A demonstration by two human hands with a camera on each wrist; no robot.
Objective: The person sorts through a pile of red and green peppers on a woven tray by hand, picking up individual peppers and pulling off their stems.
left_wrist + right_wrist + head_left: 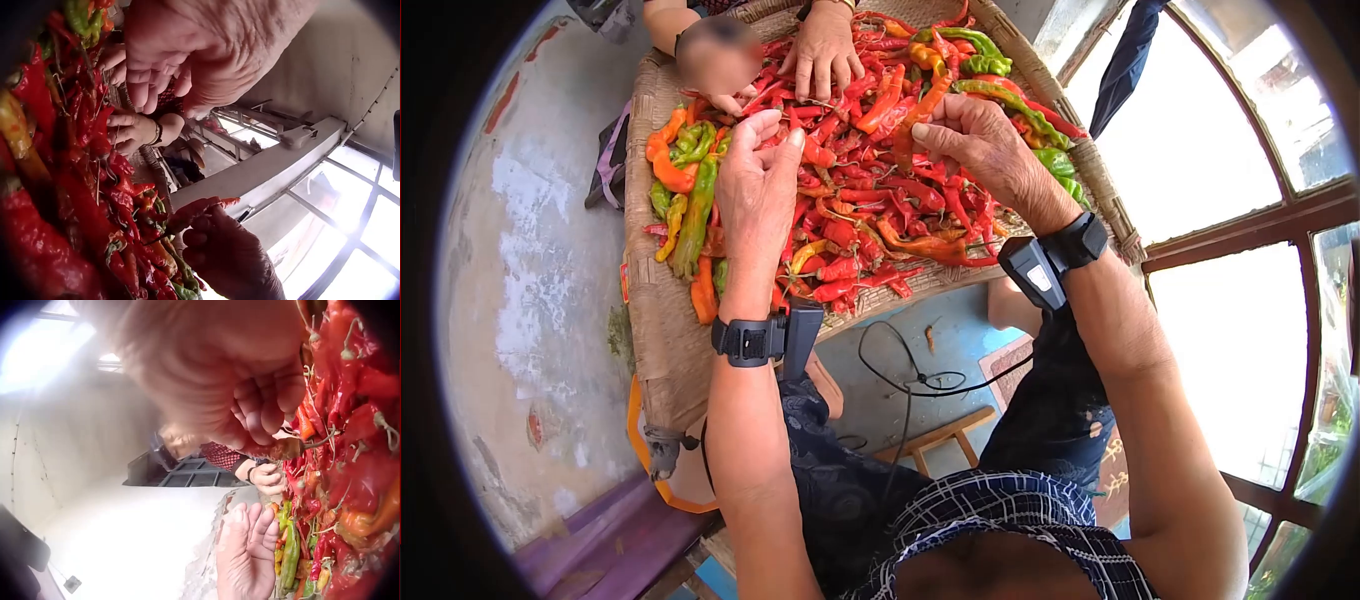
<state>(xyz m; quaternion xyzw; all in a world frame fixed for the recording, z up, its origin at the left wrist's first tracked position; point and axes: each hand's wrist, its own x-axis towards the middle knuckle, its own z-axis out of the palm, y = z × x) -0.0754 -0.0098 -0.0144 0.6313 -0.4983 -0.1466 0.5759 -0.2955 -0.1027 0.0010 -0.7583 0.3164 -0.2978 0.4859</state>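
A heap of mostly red chili peppers (860,190) fills a shallow woven basket (670,370). My right hand (990,150) pinches an orange-red chili pepper (927,110) between thumb and fingers above the heap's right side. In the left wrist view, that pepper (194,214) points away from the right hand (231,259); its thin stem (320,440) shows in the right wrist view. My left hand (758,185) hovers over the left part of the heap, fingers relaxed and holding nothing. The right wrist view shows this left palm (250,562) beside the peppers.
Another person's hands reach in at the far side, one hand (822,50) resting on the peppers. Green peppers (690,225) lie along the left rim, others (1055,165) at the right. A bright window (1230,300) stands at the right. Below are a black cable (930,385) and a wooden stool (940,440).
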